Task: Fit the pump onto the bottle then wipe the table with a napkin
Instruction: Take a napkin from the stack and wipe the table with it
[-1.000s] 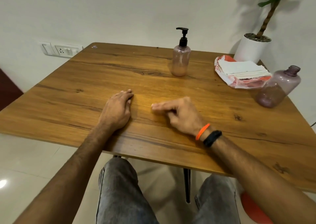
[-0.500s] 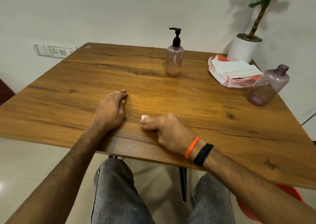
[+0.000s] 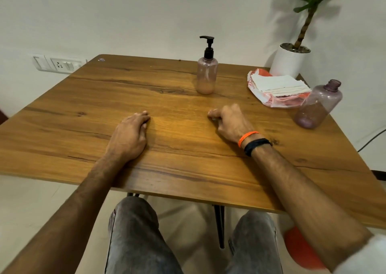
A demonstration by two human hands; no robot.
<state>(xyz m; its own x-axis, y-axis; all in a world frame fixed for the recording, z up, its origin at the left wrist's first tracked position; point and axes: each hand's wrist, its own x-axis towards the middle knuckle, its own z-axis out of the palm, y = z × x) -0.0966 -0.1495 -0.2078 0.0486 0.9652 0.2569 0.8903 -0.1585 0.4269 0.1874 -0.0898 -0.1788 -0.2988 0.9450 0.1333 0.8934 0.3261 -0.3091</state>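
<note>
The left hand lies palm-down at frame centre on the wooden table, fingers straight and together, holding nothing. To its right the right hand rests on the wood with fingers curled under; whether it holds anything I cannot tell. An orange band and a black band circle that wrist. Above the hands, the pump bottle stands upright with its pump on. At upper right lie a stack of napkins on a red-and-white wrapper and 1 capless purple bottle just beside it. A white wall carries a switch-and-socket plate at upper left; a potted plant stands in the upper-right corner.
</note>
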